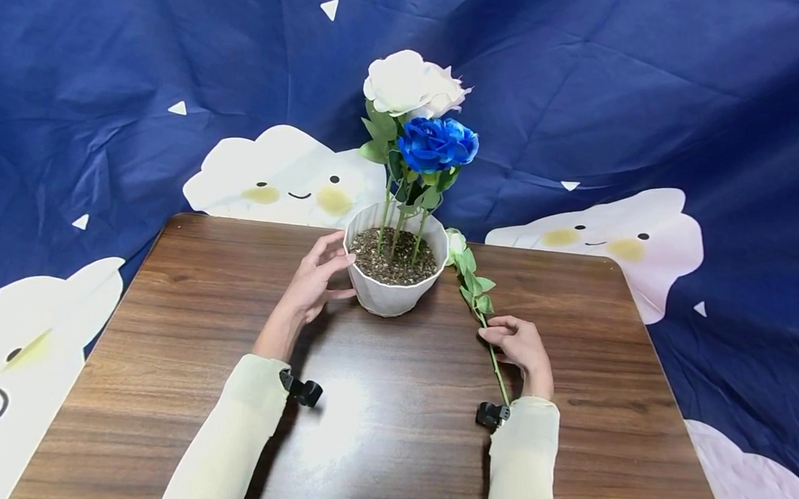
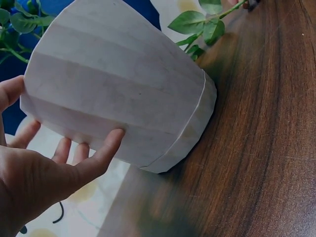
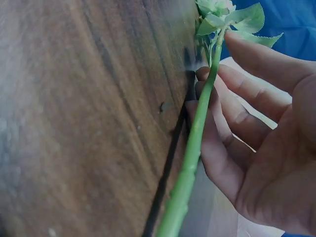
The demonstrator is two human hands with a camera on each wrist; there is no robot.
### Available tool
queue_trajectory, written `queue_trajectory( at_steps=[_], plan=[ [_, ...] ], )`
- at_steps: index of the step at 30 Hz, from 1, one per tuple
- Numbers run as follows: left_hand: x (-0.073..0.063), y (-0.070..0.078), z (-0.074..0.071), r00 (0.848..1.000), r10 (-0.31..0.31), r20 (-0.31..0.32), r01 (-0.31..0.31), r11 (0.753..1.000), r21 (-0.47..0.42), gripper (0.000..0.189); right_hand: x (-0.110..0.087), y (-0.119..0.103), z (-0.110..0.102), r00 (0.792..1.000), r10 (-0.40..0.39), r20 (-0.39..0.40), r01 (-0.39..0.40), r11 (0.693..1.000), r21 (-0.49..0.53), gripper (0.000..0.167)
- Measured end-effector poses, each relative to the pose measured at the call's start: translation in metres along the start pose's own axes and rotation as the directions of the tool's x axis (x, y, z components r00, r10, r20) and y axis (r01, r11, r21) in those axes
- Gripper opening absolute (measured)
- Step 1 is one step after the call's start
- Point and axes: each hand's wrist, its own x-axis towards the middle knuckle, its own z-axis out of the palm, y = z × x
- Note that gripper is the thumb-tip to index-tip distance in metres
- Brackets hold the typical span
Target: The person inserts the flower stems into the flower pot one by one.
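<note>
A white faceted flowerpot point(image 1: 387, 297) filled with dark soil point(image 1: 378, 267) stands toward the back of the table. Two white roses point(image 1: 398, 82) and a blue rose point(image 1: 437, 145) rise from it on upright green stems. My left hand point(image 1: 309, 281) rests against the pot's left side; in the left wrist view its fingertips point(image 2: 116, 134) touch the pot wall. Right of the pot lies a loose white rose point(image 1: 456, 244) with green leaves. My right hand point(image 1: 519, 346) pinches its stem point(image 3: 195, 143) below the leaves, thumb on one side and fingers behind.
The brown wooden table point(image 1: 390, 457) reaches back to a dark blue curtain point(image 1: 581, 79) printed with smiling clouds. A small black camera is strapped to each wrist. Light glares off the table between my forearms.
</note>
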Motion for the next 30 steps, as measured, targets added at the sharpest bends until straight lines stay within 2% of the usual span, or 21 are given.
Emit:
queue_trajectory(
  at_steps=[7,15,23,26,30],
  plan=[
    [0.0,0.0,-0.001,1.0,-0.002,0.002,0.002,1.0,-0.002,0.061,0.0,-0.001,0.002,1.0,-0.003,-0.003,0.003,0.998,-0.061,0.035],
    [-0.001,0.001,-0.001,1.0,0.001,0.005,-0.002,1.0,0.017,0.06,0.001,-0.002,0.0,1.0,-0.031,-0.002,0.031,0.999,0.008,0.035],
    [-0.001,0.002,-0.001,1.0,0.004,0.013,-0.004,0.999,0.032,0.059,-0.004,-0.009,-0.003,0.997,-0.076,-0.017,0.078,0.978,0.193,0.042],
    [-0.001,0.002,-0.002,1.0,0.004,0.014,-0.004,0.999,0.035,0.06,-0.006,-0.012,-0.004,0.996,-0.084,-0.031,0.09,0.958,0.271,0.042],
    [-0.001,0.001,-0.002,1.0,0.004,0.012,-0.005,0.999,0.034,0.06,-0.005,-0.014,-0.005,0.996,-0.077,-0.054,0.092,0.912,0.399,0.034]
  ],
)
